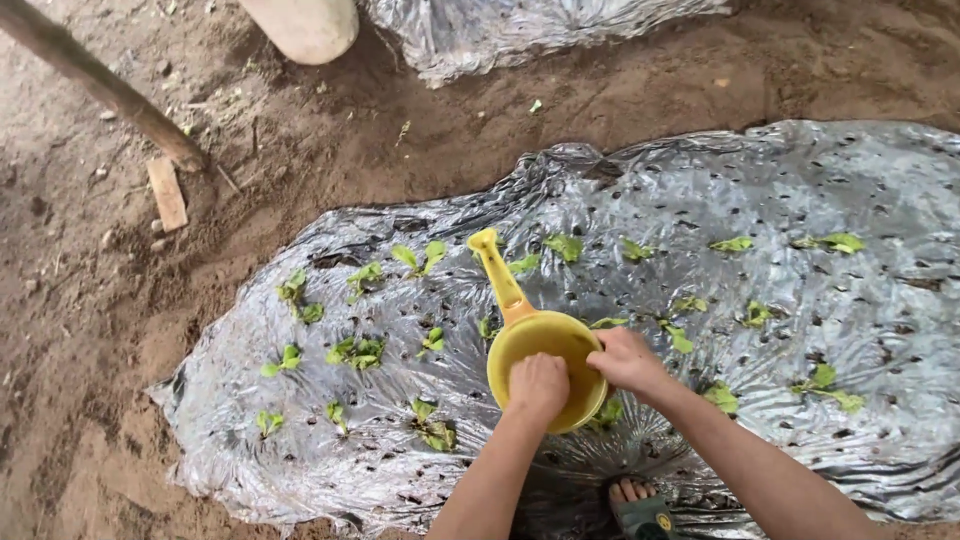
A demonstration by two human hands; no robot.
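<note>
Over the silver mulch sheet (700, 200), a yellow scoop (535, 345) is hanging, its handle pointing away from the person toward upper left. Left hand (538, 385) is reaching curled into the bowl; right hand (627, 360) is pinching the rim. Green seedlings (355, 350) are standing around.

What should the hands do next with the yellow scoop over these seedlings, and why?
Probably lift the left hand out of the yellow scoop and move it over the seedling down-left. That hand sits inside the bowl while the right hand grips the rim, and small green plants dot the silver sheet all around.
</note>
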